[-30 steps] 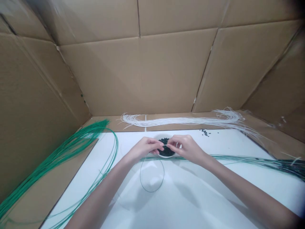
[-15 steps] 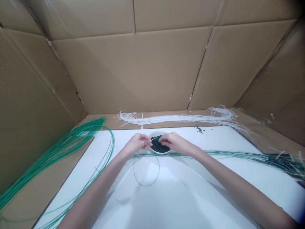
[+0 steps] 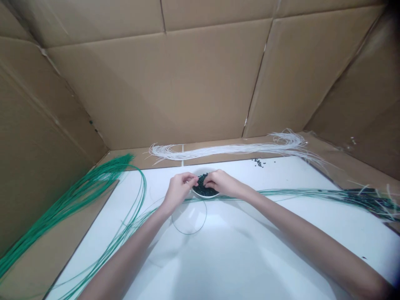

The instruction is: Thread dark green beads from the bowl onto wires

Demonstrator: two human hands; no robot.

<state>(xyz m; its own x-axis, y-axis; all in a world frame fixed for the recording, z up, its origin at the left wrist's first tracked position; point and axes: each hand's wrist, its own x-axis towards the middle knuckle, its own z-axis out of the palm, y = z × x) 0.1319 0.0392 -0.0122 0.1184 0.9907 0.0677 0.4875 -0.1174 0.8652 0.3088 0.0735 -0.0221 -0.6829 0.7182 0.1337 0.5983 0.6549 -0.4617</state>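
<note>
A white bowl (image 3: 205,196) of small dark green beads (image 3: 203,186) stands between my hands on the white board. My left hand (image 3: 180,188) is at the bowl's left rim, its thumb and fingers pinched on a thin string whose pale tip points over the beads. Below the bowl a thin string loop (image 3: 189,233) curves over the board. My right hand (image 3: 222,183) reaches in from the right with its fingers curled together at the beads. Whatever lies between those fingertips is too small to make out.
A bundle of green strings (image 3: 78,198) lies at the left. White strings (image 3: 218,149) stretch along the back, near a few loose beads (image 3: 258,163). Long green strings (image 3: 290,192) run behind my right arm to a dark bundle (image 3: 368,202). Cardboard walls (image 3: 187,83) enclose the board.
The view has shifted slightly, so the scene sits a little higher and further left. My right fingers have curled in more at the beads. My left hand keeps its pinch on the string.
</note>
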